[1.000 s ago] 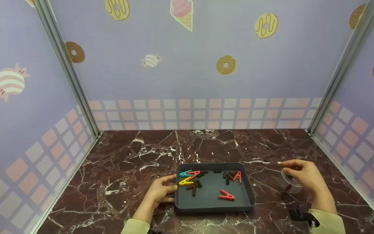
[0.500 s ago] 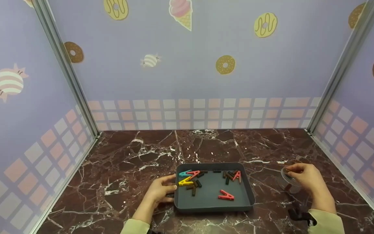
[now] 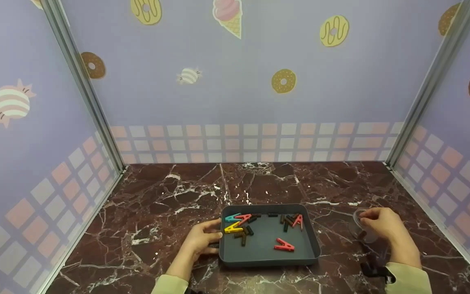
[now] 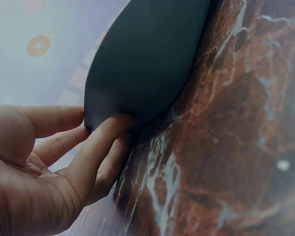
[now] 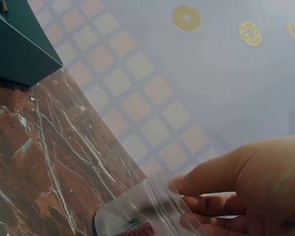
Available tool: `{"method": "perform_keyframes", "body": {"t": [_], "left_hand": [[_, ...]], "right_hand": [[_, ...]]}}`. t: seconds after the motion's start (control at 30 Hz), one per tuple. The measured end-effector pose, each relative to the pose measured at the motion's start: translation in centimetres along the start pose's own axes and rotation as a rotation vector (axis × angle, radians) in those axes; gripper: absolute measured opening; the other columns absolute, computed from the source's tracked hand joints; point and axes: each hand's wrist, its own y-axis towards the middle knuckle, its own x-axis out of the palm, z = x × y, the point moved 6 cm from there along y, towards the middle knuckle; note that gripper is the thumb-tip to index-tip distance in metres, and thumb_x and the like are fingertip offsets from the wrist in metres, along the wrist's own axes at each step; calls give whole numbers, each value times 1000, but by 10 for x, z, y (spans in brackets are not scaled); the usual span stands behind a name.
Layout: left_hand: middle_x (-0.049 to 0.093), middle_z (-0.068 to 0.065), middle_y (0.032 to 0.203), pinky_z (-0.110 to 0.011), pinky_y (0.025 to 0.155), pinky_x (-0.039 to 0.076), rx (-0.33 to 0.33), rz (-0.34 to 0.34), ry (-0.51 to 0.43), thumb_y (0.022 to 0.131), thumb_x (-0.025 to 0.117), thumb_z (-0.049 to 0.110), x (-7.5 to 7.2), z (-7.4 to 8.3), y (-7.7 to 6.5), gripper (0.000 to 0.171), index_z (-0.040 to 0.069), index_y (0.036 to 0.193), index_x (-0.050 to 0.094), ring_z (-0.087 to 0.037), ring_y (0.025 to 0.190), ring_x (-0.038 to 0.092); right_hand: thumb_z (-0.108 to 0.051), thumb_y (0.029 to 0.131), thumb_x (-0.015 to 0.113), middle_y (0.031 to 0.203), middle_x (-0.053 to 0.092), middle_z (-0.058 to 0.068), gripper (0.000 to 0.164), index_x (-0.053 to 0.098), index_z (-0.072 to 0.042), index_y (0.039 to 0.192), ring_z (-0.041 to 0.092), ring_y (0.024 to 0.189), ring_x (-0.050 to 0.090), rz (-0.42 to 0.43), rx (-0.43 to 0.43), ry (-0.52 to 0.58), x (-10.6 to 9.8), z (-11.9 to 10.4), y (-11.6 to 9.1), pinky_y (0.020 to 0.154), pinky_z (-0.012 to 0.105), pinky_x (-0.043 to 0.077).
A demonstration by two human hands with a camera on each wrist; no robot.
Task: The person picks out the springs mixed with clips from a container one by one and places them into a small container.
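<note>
My left hand rests against the left side of a dark grey-green tray, fingers on its outer wall and thumb at the rim. In the left wrist view, the fingertips touch the tray wall. Inside lie small dark springs and several plastic clips: a yellow clip, a blue clip and red clips. My right hand is at the mouth of a clear jar, which holds a red spring and a green spring. I cannot tell whether its fingertips pinch anything.
A dark red marbled tabletop surrounds the tray and jar. Patterned panels stand at the back and on both sides. A black wrist strap hangs by the right sleeve.
My right hand has lowered from above the jar to its mouth, its fingertips now within the opening. The left hand and the tray have stayed in place.
</note>
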Motion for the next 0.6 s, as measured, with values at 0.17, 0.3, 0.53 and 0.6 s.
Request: {"method": "perform_keyframes", "body": {"t": [0.17, 0.3, 0.53, 0.6], "left_hand": [[65, -28, 126, -41, 70, 68, -8, 10, 11, 98, 64, 1, 0, -1, 0, 58, 0, 153, 46, -26, 96, 74], [64, -27, 127, -40, 70, 68, -8, 6, 7, 98, 65, 1, 0, -1, 0, 58, 0, 153, 46, -28, 98, 74], [63, -28, 128, -43, 73, 68, -8, -2, -6, 98, 64, 2, 0, -1, 0, 58, 0, 153, 45, -32, 103, 74], [63, -28, 128, -43, 73, 68, -10, 0, -3, 98, 64, 2, 0, -1, 0, 58, 0, 153, 45, -32, 103, 74]], "right_hand": [[-21, 101, 63, 110, 71, 28, 30, 72, 4, 116, 39, 96, 68, 12, -2, -1, 0, 0, -1, 75, 49, 59], [-23, 102, 62, 111, 71, 28, 32, 71, 4, 119, 41, 99, 68, 17, 7, 6, 0, 0, -1, 77, 51, 58], [-23, 103, 61, 110, 72, 24, 33, 70, 3, 122, 30, 92, 69, 28, 13, 30, 0, -1, -2, 72, 39, 57], [-23, 103, 61, 111, 72, 24, 33, 69, 3, 122, 31, 93, 69, 30, 14, 37, 0, -3, -3, 73, 41, 58]]}}
